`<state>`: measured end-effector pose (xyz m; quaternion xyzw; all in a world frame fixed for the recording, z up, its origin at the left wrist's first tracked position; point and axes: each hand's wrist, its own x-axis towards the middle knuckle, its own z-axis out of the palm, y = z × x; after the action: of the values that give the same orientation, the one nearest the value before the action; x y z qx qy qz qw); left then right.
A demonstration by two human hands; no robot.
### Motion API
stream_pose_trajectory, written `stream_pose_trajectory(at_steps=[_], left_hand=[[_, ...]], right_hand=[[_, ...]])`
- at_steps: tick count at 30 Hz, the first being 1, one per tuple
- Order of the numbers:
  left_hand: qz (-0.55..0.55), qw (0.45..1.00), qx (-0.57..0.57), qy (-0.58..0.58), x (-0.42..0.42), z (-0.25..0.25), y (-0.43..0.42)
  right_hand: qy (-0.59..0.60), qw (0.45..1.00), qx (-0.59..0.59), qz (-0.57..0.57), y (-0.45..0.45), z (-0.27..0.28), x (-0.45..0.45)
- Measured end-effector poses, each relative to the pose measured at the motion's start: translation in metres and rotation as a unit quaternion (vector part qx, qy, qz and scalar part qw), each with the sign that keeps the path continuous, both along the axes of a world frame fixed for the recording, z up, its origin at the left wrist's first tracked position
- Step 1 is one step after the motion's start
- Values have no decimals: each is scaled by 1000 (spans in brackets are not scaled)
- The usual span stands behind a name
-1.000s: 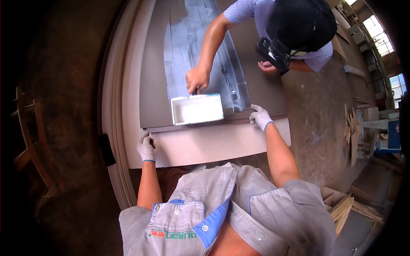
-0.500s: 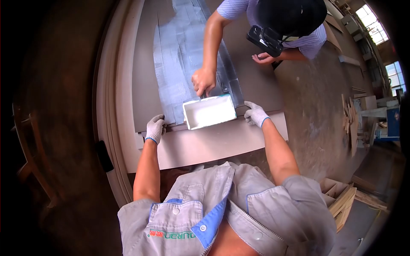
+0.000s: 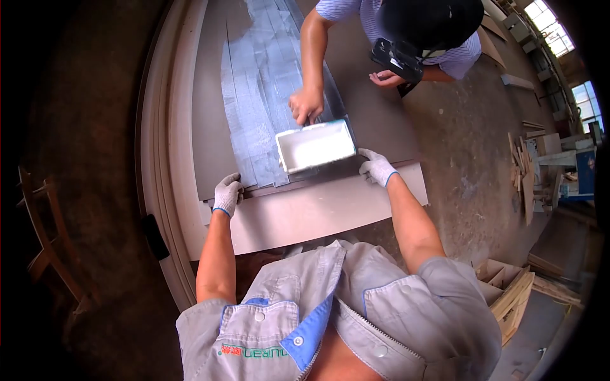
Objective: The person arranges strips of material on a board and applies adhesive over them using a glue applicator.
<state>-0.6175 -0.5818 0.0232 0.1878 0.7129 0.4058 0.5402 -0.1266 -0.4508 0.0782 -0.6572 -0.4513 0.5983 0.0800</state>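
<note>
Gloved in white, my left hand (image 3: 227,192) grips the near left edge of a brown board (image 3: 210,127), its fingers curled over the top. My right hand (image 3: 377,167), in a matching glove, pinches the same near edge farther right. A wet bluish-white coating (image 3: 257,108) runs in a streaky band along the board's middle. Between my hands, a co-worker's bare hand (image 3: 307,105) holds a white box-shaped spreader (image 3: 316,147) by its handle, over the near end of that band. The spreader's underside is hidden.
Pale sheets (image 3: 318,213) lie under the brown board and stick out toward me. The co-worker (image 3: 432,25) leans in from the far right. Wood scraps (image 3: 521,178) and a wooden bin (image 3: 502,292) stand on the right. A wooden frame (image 3: 51,235) is at the left.
The co-worker has drawn the spreader away from the near edge, back up the board, uncovering coated surface there. My hands stay on the edge; the view has shifted slightly.
</note>
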Motion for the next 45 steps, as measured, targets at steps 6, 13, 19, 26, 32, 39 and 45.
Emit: stream_pose_trajectory(at_steps=[6, 13, 19, 26, 32, 39, 45], left_hand=[[1, 1000, 1, -2, 0, -2, -1], [-5, 1000, 5, 9, -3, -10, -1], [-7, 1000, 7, 5, -3, -8, -1], [-16, 1000, -6, 11, 1, 1, 1], [-7, 1000, -12, 1, 2, 1, 2], [17, 1000, -22, -9, 4, 0, 5], [25, 1000, -15, -8, 2, -9, 3]], right_hand=[[29, 999, -1, -15, -1, -7, 5], [58, 998, -29, -9, -1, -5, 13], [101, 993, -53, -14, -3, -4, 20], [202, 974, -73, -75, -10, -25, 29], [234, 965, -75, -87, -12, -35, 32], [360, 847, -11, -392, -22, -80, 62], [362, 815, -18, -452, -79, -132, 92]])
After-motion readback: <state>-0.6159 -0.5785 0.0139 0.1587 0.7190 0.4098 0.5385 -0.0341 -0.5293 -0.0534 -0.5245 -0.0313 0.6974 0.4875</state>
